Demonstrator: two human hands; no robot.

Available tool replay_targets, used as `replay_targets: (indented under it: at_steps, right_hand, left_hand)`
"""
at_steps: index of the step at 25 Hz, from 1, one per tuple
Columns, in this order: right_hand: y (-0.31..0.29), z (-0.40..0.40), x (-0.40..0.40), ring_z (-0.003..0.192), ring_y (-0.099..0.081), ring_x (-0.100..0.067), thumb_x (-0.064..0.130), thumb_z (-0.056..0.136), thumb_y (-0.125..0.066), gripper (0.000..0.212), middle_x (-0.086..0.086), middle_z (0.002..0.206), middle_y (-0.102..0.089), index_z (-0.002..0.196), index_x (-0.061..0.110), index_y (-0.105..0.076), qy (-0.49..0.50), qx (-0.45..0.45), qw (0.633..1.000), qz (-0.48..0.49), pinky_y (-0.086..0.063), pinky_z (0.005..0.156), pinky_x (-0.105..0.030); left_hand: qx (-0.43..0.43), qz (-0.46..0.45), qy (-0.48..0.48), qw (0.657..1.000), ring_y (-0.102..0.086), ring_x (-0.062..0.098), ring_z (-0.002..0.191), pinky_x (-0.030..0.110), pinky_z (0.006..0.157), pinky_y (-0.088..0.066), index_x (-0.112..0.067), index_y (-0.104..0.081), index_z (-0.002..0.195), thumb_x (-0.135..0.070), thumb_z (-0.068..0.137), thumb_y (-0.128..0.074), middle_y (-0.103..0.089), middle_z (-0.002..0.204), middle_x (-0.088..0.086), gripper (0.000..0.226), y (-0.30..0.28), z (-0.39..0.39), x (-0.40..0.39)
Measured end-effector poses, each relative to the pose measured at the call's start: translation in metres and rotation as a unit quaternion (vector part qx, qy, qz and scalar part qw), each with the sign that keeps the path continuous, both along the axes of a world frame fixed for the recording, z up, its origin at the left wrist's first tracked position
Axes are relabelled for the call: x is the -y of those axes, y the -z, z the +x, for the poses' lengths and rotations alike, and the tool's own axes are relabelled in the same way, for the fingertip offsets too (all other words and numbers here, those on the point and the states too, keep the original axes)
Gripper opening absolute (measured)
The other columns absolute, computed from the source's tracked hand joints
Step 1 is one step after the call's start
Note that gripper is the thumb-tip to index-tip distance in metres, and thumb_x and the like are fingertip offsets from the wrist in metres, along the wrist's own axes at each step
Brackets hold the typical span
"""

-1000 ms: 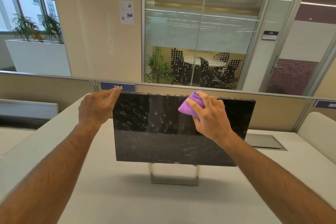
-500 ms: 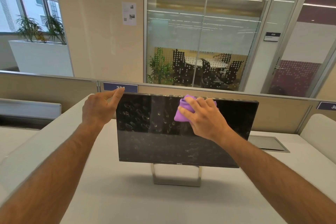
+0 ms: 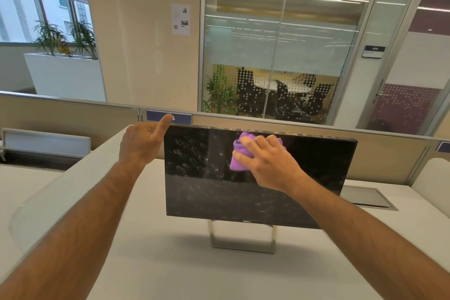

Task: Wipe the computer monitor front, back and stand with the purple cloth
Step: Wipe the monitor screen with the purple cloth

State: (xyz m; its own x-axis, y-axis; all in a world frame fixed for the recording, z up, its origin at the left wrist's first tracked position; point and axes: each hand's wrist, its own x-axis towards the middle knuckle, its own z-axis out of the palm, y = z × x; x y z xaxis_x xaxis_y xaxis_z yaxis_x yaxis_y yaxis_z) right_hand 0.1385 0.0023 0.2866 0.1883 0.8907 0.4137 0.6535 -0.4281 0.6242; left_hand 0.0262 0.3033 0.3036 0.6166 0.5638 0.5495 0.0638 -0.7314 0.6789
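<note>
Sitting on a white desk [image 3: 151,270] is the monitor [image 3: 194,192], upright on its silver stand [image 3: 243,242], screen facing the camera and switched off. Smudges are showing all over the dark glass, mostly on the left half and along the bottom.

The right hand [image 3: 267,165] is gripping a bunched-up purple cloth [image 3: 237,153], fingers curled over it, and pressing it against the upper middle of the screen, just under the top edge. Cloth is poking out on the hand's left side and a bit above the fingers.

The left hand [image 3: 142,141] is sitting at the monitor's top left corner. The index finger is pointing up along that corner and the other fingers are loosely bent; nothing is in it. Can't really tell if it's actually touching the bezel or just beside it.

Behind the monitor a beige partition [image 3: 304,146] is running along the back of the desk, with a blue number tag [image 3: 181,119] on it. A metal cable hatch [image 3: 365,198] is lying flat in the desk to the right. Further back, a glass-walled room with a table and dotted chairs, plus plants [image 3: 63,38] in a white planter by the window.
</note>
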Motion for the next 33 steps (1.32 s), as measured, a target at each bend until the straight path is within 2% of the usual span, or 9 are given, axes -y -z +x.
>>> replay_targets:
  at_steps: [2,5,9,13,17,20,24,27,33]
  right_hand:
    - [0.001,0.0,0.0,0.113,-0.05,-0.035,0.027,0.08,-0.072,0.055,-0.017,0.138,-0.047,0.131,0.02,-0.051,-0.029,0.019,0.998,-0.045,-0.047,0.086,-0.048]
    - [-0.011,0.001,-0.007,0.11,-0.051,-0.035,0.027,0.079,-0.073,0.058,-0.018,0.139,-0.046,0.132,0.019,-0.051,0.049,-0.042,0.99,0.122,-0.046,0.084,-0.048]
    - [0.004,-0.003,-0.011,0.114,-0.049,-0.035,0.027,0.08,-0.072,0.056,-0.017,0.14,-0.045,0.132,0.02,-0.05,-0.038,0.017,0.997,-0.068,-0.046,0.088,-0.049]
    - [-0.012,-0.002,-0.018,0.111,-0.051,-0.035,0.028,0.078,-0.075,0.06,-0.018,0.139,-0.046,0.133,0.019,-0.051,0.043,-0.058,0.989,0.129,-0.047,0.086,-0.049]
    - [0.0,-0.005,-0.023,0.116,-0.048,-0.035,0.026,0.082,-0.071,0.057,-0.016,0.142,-0.043,0.133,0.021,-0.048,-0.049,0.014,0.996,-0.076,-0.045,0.09,-0.049]
    - [-0.013,-0.002,-0.029,0.115,-0.048,-0.034,0.029,0.081,-0.072,0.059,-0.016,0.141,-0.043,0.135,0.021,-0.049,0.023,-0.037,0.996,0.084,-0.045,0.088,-0.048]
    - [-0.007,-0.004,-0.037,0.116,-0.048,-0.035,0.026,0.08,-0.073,0.059,-0.016,0.14,-0.044,0.133,0.02,-0.048,-0.045,0.027,0.997,-0.058,-0.045,0.089,-0.049]
    - [-0.019,-0.005,-0.043,0.116,-0.048,-0.036,0.026,0.082,-0.07,0.058,-0.016,0.141,-0.043,0.135,0.02,-0.048,0.008,-0.009,0.997,0.071,-0.044,0.088,-0.049]
    - [-0.007,0.004,-0.053,0.143,-0.027,-0.04,0.025,0.086,-0.069,0.07,-0.019,0.156,-0.03,0.148,0.015,-0.037,-0.041,0.061,0.997,0.01,-0.023,0.116,-0.054]
  left_hand:
    - [-0.002,-0.009,0.009,1.0,-0.046,0.018,0.053,0.021,0.054,-0.031,-0.004,-0.056,0.058,-0.069,0.089,-0.035,-0.055,0.056,0.008,0.075,0.001,0.002,-0.004]
    - [0.001,-0.013,0.018,1.0,-0.047,0.018,0.053,0.022,0.054,-0.032,-0.002,-0.059,0.061,-0.071,0.088,-0.034,-0.058,0.058,0.01,0.078,0.002,0.002,-0.008]
    - [0.002,-0.006,0.019,1.0,-0.041,0.016,0.05,0.022,0.055,-0.029,-0.012,-0.044,0.05,-0.064,0.092,-0.038,-0.047,0.05,0.003,0.067,-0.001,-0.001,-0.003]
    - [0.001,0.015,0.02,1.0,-0.039,0.015,0.049,0.022,0.055,-0.028,-0.017,-0.04,0.048,-0.061,0.094,-0.039,-0.043,0.048,-0.001,0.064,-0.001,-0.002,-0.001]
    - [0.009,0.016,0.024,1.0,-0.041,0.016,0.05,0.022,0.056,-0.029,-0.017,-0.041,0.048,-0.062,0.093,-0.039,-0.044,0.049,-0.001,0.064,0.0,-0.001,0.0]
    - [0.008,0.019,0.023,1.0,-0.042,0.016,0.05,0.023,0.056,-0.03,-0.02,-0.041,0.048,-0.061,0.094,-0.039,-0.044,0.05,-0.003,0.061,0.0,-0.002,-0.002]
    - [0.002,0.017,0.026,1.0,-0.043,0.015,0.051,0.023,0.055,-0.031,-0.022,-0.042,0.049,-0.061,0.094,-0.039,-0.045,0.051,-0.004,0.059,-0.001,-0.002,-0.002]
    - [0.003,0.015,0.028,1.0,-0.043,0.016,0.051,0.022,0.054,-0.029,-0.021,-0.042,0.049,-0.06,0.094,-0.04,-0.046,0.051,-0.003,0.06,-0.002,-0.004,-0.001]
    - [0.0,0.012,0.033,0.999,-0.043,0.015,0.05,0.022,0.053,-0.031,-0.024,-0.042,0.048,-0.059,0.094,-0.041,-0.045,0.05,-0.006,0.057,-0.005,-0.009,0.001]
